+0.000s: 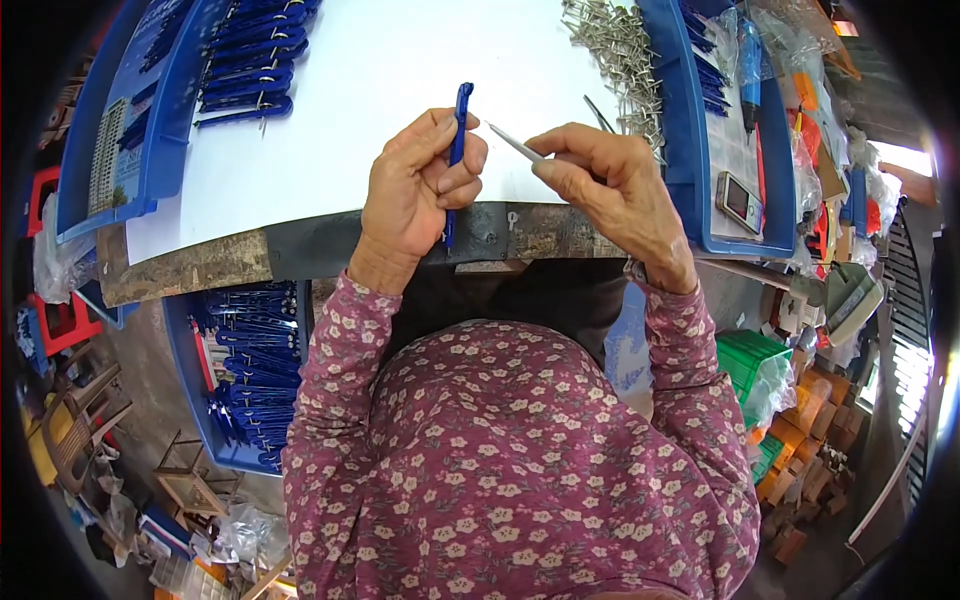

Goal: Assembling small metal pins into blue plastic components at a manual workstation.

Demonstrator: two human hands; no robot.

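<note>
Head view: the left hand (415, 180), fingers curled shut, grips a slender dark-blue plastic piece (459, 140) near-upright over the white worktop's (400, 60) front edge. The right hand (615, 185) pinches a thin, pointed grey metal rod (515, 143), its tip near the piece. Silver nail-like metal parts (632, 70) lie to the right; similar blue pieces (250, 65) lie left.

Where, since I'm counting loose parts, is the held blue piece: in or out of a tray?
Out: the left hand holds the blue piece away from the trays.
</note>
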